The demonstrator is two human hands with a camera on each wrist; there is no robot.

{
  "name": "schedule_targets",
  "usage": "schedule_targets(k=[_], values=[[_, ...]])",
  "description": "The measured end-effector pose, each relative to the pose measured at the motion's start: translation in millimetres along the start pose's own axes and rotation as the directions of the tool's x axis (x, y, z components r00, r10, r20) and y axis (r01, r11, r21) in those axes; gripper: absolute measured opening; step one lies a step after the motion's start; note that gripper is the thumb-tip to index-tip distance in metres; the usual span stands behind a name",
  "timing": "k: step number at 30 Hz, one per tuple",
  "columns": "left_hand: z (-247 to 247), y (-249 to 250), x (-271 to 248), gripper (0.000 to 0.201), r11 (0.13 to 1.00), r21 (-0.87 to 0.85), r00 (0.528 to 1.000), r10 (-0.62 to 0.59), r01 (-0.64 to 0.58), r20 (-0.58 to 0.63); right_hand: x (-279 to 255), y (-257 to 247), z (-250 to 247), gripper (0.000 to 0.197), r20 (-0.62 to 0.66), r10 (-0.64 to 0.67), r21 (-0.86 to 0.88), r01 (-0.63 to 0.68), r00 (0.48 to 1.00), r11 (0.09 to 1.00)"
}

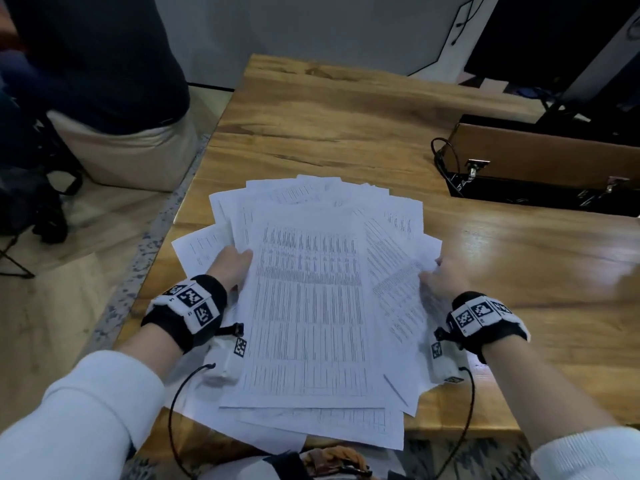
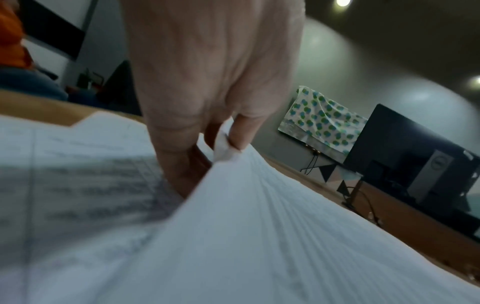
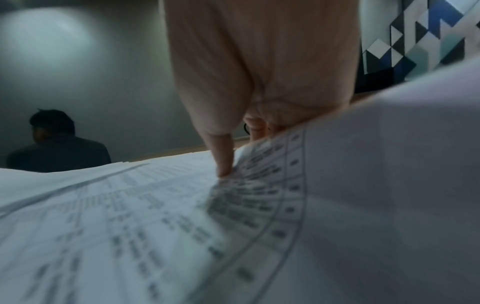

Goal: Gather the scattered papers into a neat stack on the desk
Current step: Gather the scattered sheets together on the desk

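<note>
Papers point(image 1: 308, 299) bunched in a loose fan at near edge of desk point(image 1: 346, 133), some corners overhanging toward me. My left hand point(image 1: 232, 265) on the pile's left edge; wrist cam shows thumb and fingers point(image 2: 242, 131) pinching a lifted sheet corner. Right hand point(image 1: 440, 278) on the right edge, thumb pressing down on top, fingers curled under — gripping sheets. I judge both sides are held so I can squeeze inward & square up. Not neat yet. Hard to see: lower sheets buried, print blurred, fingertips hidden under paper. Open case point(image 1: 540, 168) far right, contents unclear. Person's back point(image 1: 97, 64) far left, cut off.
</note>
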State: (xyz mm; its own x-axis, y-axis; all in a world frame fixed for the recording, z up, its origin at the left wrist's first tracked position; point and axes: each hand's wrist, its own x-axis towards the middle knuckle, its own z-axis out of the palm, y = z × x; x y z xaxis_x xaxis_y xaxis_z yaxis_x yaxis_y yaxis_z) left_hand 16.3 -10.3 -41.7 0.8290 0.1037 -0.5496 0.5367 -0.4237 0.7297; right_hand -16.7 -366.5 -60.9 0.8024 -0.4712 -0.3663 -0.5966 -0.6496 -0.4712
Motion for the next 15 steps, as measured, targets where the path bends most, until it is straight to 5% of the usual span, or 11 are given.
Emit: schedule_targets(k=[5, 9, 12, 15], values=[[16.4, -0.5, 1.2, 0.041, 0.985, -0.172, 0.997, -0.042, 0.031, -0.062, -13.6, -4.4, 10.3, 0.006, -0.072, -0.022, 0.306, 0.043, 0.997, 0.951], [26.0, -3.1, 3.2, 0.037, 0.945, -0.322, 0.998, -0.060, 0.047, -0.032, -25.0, -11.2, 5.8, 0.028, -0.044, 0.011, 0.411, 0.009, 0.999, 0.912], [37.6, -13.7, 17.1, 0.089, 0.948, -0.312, 0.997, -0.056, 0.069, 0.051, -40.7, -13.6, 16.8, 0.045, -0.028, -0.108, 0.311, 0.111, 0.994, 0.944], [45.0, -6.5, 0.0, 0.100, 0.958, -0.282, 0.997, -0.039, 0.057, 0.071, -40.5, -13.2, 26.1, 0.048, -0.043, -0.240, 0.185, 0.244, 0.970, 0.952]])
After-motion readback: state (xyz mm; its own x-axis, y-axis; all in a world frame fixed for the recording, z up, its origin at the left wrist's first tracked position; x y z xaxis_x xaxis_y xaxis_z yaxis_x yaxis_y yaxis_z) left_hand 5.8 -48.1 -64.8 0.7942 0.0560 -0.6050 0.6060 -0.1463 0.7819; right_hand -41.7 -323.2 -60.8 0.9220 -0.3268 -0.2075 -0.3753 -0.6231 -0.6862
